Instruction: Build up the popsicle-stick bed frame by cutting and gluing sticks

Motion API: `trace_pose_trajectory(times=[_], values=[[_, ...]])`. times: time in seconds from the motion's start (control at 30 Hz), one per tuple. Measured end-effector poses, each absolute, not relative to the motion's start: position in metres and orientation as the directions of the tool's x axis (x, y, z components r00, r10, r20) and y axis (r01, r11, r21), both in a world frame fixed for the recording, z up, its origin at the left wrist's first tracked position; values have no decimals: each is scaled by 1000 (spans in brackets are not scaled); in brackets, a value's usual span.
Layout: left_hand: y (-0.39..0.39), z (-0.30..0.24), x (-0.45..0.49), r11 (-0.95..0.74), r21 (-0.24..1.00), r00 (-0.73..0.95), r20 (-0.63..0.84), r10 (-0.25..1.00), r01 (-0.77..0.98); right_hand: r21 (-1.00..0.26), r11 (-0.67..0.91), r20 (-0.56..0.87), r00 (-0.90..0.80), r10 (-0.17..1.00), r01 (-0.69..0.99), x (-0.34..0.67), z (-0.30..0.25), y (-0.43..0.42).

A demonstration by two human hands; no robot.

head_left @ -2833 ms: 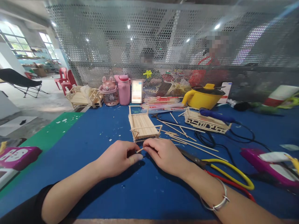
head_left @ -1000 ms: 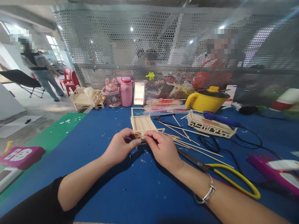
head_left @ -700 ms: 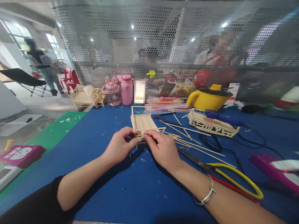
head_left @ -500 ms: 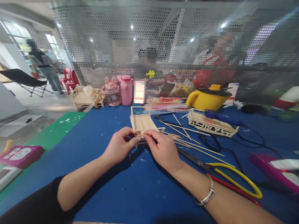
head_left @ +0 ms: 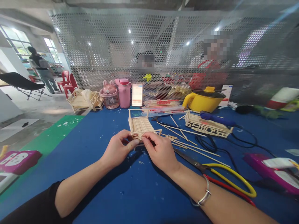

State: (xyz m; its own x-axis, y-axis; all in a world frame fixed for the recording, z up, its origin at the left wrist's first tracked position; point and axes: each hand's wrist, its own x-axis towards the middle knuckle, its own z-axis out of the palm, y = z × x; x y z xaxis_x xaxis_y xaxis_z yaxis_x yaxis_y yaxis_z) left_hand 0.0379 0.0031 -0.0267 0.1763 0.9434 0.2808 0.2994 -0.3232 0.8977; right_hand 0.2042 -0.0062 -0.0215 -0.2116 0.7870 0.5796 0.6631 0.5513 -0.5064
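Observation:
A small bed-like frame (head_left: 141,123) of pale wooden sticks stands on the blue table in front of me, with upright posts and crossbars at both ends. My left hand (head_left: 121,145) pinches the left part of its near end between thumb and fingers. Close beside it, my right hand (head_left: 161,150) has thumb and forefinger pressed together at the middle of the same near end. Any small piece between the fingertips is hidden. Loose wooden sticks (head_left: 196,147) lie to the right of the frame, by scissors (head_left: 201,167) with yellow and red handles.
A second stick model (head_left: 207,126) lies right under a blue-handled tool (head_left: 216,119) with a black cord. Behind stand a yellow pot (head_left: 203,102), a phone (head_left: 137,95), a pink flask (head_left: 124,93) and a perforated metal screen (head_left: 112,46). Another stick model (head_left: 81,101) is back left.
The view has shifted slightly, so the table things sit a little further left and lower. Both hands keep nearly the same grip on the stick frame's near end.

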Motion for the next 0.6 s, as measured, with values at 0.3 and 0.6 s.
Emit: trace_pose_trajectory(times=[0.3, 0.6], values=[[1, -27, 36, -318, 895, 174, 276, 945, 313, -517, 550, 553, -233, 800, 656, 204, -21, -6], [-10, -19, 24, -282, 710, 250, 153, 956, 646, -475, 516, 335, -395, 855, 713, 214, -19, -14]])
